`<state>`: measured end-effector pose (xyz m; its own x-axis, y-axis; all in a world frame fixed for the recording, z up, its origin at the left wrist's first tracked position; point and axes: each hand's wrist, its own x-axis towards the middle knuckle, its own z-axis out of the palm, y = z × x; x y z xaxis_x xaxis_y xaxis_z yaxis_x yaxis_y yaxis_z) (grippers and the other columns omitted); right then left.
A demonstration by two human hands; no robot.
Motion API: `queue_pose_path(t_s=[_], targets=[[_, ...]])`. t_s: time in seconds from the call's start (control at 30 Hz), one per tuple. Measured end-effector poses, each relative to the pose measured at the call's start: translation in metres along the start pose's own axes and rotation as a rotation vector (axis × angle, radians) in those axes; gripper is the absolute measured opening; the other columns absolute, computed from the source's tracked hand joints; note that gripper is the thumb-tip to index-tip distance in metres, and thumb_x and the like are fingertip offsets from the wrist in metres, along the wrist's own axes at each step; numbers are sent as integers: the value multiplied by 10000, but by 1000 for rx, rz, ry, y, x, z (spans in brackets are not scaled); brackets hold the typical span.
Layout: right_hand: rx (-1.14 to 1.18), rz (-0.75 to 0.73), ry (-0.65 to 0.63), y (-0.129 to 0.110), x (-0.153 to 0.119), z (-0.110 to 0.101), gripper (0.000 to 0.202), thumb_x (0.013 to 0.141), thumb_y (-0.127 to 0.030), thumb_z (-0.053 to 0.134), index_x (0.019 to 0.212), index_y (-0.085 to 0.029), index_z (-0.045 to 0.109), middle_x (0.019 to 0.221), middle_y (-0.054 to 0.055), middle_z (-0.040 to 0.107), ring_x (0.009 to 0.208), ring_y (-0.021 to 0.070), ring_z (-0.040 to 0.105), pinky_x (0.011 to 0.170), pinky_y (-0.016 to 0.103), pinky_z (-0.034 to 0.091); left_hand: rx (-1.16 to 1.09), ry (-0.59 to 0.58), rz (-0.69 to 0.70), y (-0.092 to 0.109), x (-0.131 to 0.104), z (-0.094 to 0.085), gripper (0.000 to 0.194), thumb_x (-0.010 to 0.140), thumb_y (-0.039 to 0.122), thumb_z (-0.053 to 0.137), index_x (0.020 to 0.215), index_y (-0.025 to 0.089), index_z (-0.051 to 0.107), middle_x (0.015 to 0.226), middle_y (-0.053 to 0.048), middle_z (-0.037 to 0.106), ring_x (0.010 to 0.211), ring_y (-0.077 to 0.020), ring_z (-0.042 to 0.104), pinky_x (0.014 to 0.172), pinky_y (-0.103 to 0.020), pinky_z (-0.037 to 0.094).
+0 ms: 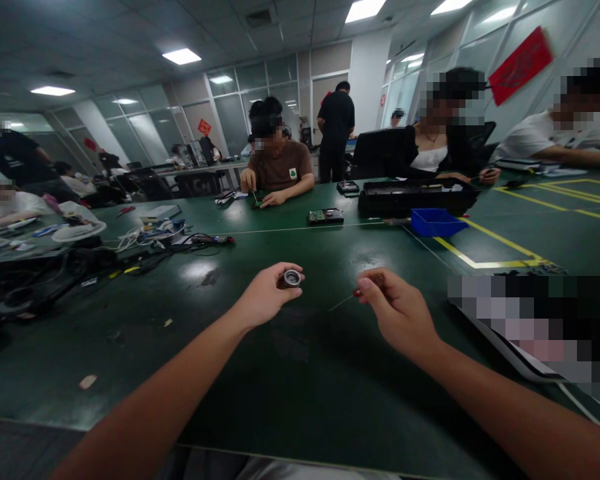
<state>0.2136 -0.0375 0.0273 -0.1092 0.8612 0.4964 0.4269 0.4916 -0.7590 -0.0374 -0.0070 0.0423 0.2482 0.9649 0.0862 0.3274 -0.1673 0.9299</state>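
Near the middle of the view, my left hand (270,293) grips a small dark round part (292,279) with a pale metallic rim, its open end turned toward me. To the right, my right hand (397,307) is closed round the reddish handle of a screwdriver (350,299). The thin shaft points left and down, toward the table. The two hands are apart, both raised over the green table (260,400), and the screwdriver does not touch the round part.
Beyond my hands lie a hard drive (326,216), a blue bin (437,222) and a long black tray (415,200). Cables (170,237) and a white round object (79,230) are heaped at left. A blurred-out flat object (530,333) lies at right. People sit across the table.
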Motion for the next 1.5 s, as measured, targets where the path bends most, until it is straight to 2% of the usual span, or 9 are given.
queue_pose_path(t_s=[0.1, 0.2, 0.33, 0.47, 0.73, 1.03, 1.27, 1.43, 1.5], targets=[[146, 13, 87, -1, -1, -1, 244, 973, -430, 514, 891, -225, 617, 710, 8, 645, 654, 171, 629, 612, 308, 488, 18, -84, 26, 6, 5, 27, 352, 750, 98, 726, 1083, 198, 669, 1117, -67, 686, 1022, -209, 639, 970, -383, 480], [236, -2, 170, -3, -1, -2, 246, 980, -415, 505, 847, -235, 609, 660, -6, 593, 614, 160, 585, 587, 302, 473, 10, -120, 52, 2, 4, 50, 344, 770, 97, 715, 1092, 209, 668, 1113, -48, 683, 1022, -211, 634, 945, -361, 488], [270, -6, 213, -3, -1, -2, 214, 986, -400, 507, 876, -247, 609, 681, -10, 594, 639, 156, 585, 605, 295, 478, 87, -104, 130, -14, 0, 64, 331, 789, 114, 716, 1093, 240, 678, 1129, -19, 678, 1076, -208, 610, 1002, -354, 450], [214, -7, 176, -1, -2, 0, 197, 981, -403, 517, 925, -236, 607, 745, 5, 644, 679, 163, 633, 622, 294, 506, 111, -90, 175, -22, -1, 63, 330, 794, 127, 718, 1103, 236, 678, 1140, -18, 678, 1089, -201, 606, 1035, -345, 433], [33, -56, 70, -1, -1, 0, 208, 982, -409, 503, 976, -230, 609, 822, 30, 704, 749, 189, 704, 687, 315, 538, 95, -50, 184, -25, -4, 59, 365, 796, 161, 735, 1145, 241, 665, 1174, -22, 671, 1110, -205, 607, 1030, -335, 445], [-179, -83, 47, -8, -1, -5, 191, 907, -403, 615, 954, -230, 681, 743, 16, 736, 596, 176, 669, 534, 287, 461, 151, -36, 221, -25, -3, 54, 375, 815, 198, 741, 1172, 277, 663, 1198, -6, 664, 1156, -205, 586, 1043, -345, 423], [-117, -225, -60, -7, 0, -5, 182, 955, -277, 496, 1084, -221, 611, 967, 51, 722, 858, 198, 695, 750, 317, 519, 163, -18, 218, -31, 2, 51, 367, 851, 189, 688, 1203, 279, 636, 1241, -12, 646, 1192, -213, 570, 1069, -369, 405], [-172, -103, -76, -7, 1, -3, 256, 995, -370, 453, 941, -222, 655, 678, -7, 643, 558, 150, 600, 539, 283, 421, 182, -4, 204, -31, 2, 52, 412, 842, 158, 693, 1227, 287, 630, 1247, -6, 651, 1196, -206, 573, 1073, -358, 404], [-159, -54, -80, -6, 1, -2, 272, 1003, -375, 433, 999, -217, 655, 635, -19, 608, 515, 144, 563, 509, 280, 394, 187, 13, 189, -29, 1, 52, 410, 827, 136, 702, 1209, 270, 638, 1221, -8, 664, 1170, -203, 588, 1051, -345, 421]])
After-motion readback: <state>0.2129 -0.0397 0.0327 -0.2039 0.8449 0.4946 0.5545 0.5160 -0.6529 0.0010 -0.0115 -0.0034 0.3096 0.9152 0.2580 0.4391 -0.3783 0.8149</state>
